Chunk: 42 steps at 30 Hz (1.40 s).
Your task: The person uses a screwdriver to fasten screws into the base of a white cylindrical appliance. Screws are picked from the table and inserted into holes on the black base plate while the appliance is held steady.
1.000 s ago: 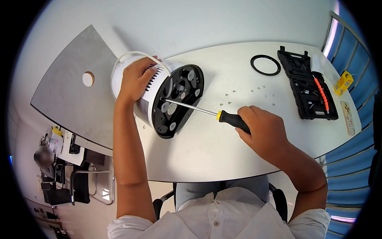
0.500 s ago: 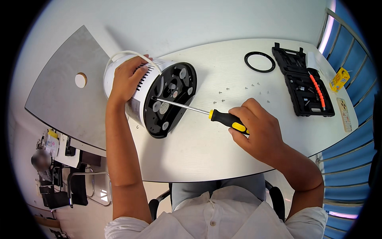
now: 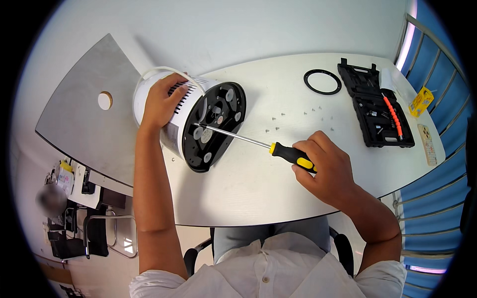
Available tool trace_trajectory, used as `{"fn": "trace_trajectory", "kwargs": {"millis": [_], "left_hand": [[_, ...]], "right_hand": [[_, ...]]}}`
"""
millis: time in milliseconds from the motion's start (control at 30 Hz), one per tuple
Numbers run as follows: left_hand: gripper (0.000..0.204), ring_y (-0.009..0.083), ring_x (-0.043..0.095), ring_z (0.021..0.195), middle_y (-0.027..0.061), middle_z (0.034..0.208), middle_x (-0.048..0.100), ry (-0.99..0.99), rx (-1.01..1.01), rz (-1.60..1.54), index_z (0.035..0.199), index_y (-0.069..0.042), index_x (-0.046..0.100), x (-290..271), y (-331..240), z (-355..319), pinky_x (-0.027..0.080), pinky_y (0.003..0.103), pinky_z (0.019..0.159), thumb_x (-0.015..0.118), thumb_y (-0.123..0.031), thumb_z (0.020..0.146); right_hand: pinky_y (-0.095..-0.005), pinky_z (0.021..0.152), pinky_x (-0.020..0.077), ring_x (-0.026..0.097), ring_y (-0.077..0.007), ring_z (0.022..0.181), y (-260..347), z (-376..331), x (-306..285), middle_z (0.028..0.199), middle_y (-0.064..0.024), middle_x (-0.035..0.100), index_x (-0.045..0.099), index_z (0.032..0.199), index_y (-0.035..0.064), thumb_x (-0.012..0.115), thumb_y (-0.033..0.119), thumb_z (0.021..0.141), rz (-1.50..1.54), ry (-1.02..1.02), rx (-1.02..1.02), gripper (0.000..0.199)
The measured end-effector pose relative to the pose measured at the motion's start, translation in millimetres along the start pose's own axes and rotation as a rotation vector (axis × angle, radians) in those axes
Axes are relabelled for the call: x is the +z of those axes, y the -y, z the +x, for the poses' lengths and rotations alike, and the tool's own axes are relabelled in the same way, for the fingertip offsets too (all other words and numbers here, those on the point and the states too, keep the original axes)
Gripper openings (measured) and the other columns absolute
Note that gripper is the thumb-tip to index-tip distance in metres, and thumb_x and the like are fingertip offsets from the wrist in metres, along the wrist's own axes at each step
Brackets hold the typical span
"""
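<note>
A white rounded appliance (image 3: 171, 130) lies on its side with its black underside (image 3: 212, 151) facing right. Its upper side has dark vent slots. My left hand (image 3: 163, 102) is wrapped over the top of the body, beside a white cord (image 3: 174, 69) that loops over it. In my right hand (image 3: 325, 166) is a screwdriver (image 3: 285, 153) with a black and yellow handle. Its long shaft slants up and left to the underside. A small shiny bit shows by the tip; whether it is a screw I cannot tell.
Several small screws (image 3: 278, 128) lie scattered on the white table (image 3: 238, 198). A black ring (image 3: 323, 92) lies behind them. Rightward sit an open black tool case (image 3: 362, 119) with an orange flexible shaft (image 3: 392, 116), a yellow box (image 3: 422, 102) and a pale remote (image 3: 427, 144).
My right hand and the screwdriver have shifted slightly right, with the tip drawn back a little from the underside. My left hand keeps its hold on the appliance.
</note>
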<state>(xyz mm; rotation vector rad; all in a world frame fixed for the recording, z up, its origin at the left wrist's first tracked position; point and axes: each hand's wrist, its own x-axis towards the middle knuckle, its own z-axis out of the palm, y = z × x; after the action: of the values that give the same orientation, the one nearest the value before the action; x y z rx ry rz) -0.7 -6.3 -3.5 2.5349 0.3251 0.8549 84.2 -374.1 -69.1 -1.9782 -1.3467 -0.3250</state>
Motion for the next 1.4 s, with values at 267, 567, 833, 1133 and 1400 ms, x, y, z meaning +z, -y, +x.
{"fn": "trace_trajectory", "kwargs": {"millis": [267, 567, 833, 1133, 1400], "left_hand": [[0.018, 0.0296, 0.060, 0.110, 0.0118, 0.120, 0.065, -0.612, 0.365, 0.250, 0.097, -0.007, 0.073, 6, -32, -40, 0.048, 0.039, 0.094, 0.068, -0.012, 0.081], [0.032, 0.0328, 0.059, 0.110, 0.0105, 0.122, 0.062, -0.193, 0.627, 0.285, 0.093, -0.008, 0.070, 57, -96, -86, 0.051, 0.042, 0.089, 0.079, -0.001, 0.062], [0.014, 0.0250, 0.065, 0.084, 0.0047, 0.096, 0.067, -0.060, 0.284, 0.112, 0.087, -0.006, 0.069, 92, -98, -77, 0.053, 0.034, 0.072, 0.075, -0.001, 0.076], [0.006, 0.0275, 0.065, 0.087, 0.0060, 0.096, 0.061, 0.289, -0.041, 0.144, 0.088, -0.013, 0.070, 189, -64, -59, 0.052, 0.040, 0.072, 0.069, -0.009, 0.083], [0.018, 0.0236, 0.065, 0.083, 0.0067, 0.103, 0.063, 0.279, -0.054, 0.116, 0.105, -0.012, 0.069, 184, -67, -62, 0.051, 0.037, 0.074, 0.069, -0.011, 0.087]], "right_hand": [[-0.0331, 0.056, 0.0434, 0.055, -0.0225, 0.062, -13, -22, -16, 0.081, -0.0066, 0.052, 0.065, 0.094, 0.0052, 0.071, 0.009, 0.068, 0.107, -0.014, 0.117, 0.027], [-0.0339, 0.058, 0.0461, 0.057, -0.0239, 0.064, -23, -39, -28, 0.080, -0.0074, 0.055, 0.065, 0.092, 0.0034, 0.070, 0.010, 0.066, 0.108, -0.021, 0.187, 0.027], [-0.0347, 0.064, 0.0478, 0.059, -0.0290, 0.071, -41, -44, -38, 0.082, -0.0110, 0.056, 0.064, 0.094, 0.0034, 0.069, 0.006, 0.068, 0.077, -0.100, 0.239, 0.027], [-0.0273, 0.063, 0.0422, 0.051, -0.0133, 0.067, -97, 44, -32, 0.076, -0.0038, 0.055, 0.062, 0.096, 0.0006, 0.067, 0.011, 0.080, 0.441, -0.322, 0.466, 0.020], [-0.0222, 0.056, 0.0399, 0.050, -0.0056, 0.063, -120, 58, 12, 0.073, 0.0013, 0.053, 0.065, 0.098, 0.0045, 0.066, 0.014, 0.084, 0.704, -0.258, 0.664, 0.017]]}}
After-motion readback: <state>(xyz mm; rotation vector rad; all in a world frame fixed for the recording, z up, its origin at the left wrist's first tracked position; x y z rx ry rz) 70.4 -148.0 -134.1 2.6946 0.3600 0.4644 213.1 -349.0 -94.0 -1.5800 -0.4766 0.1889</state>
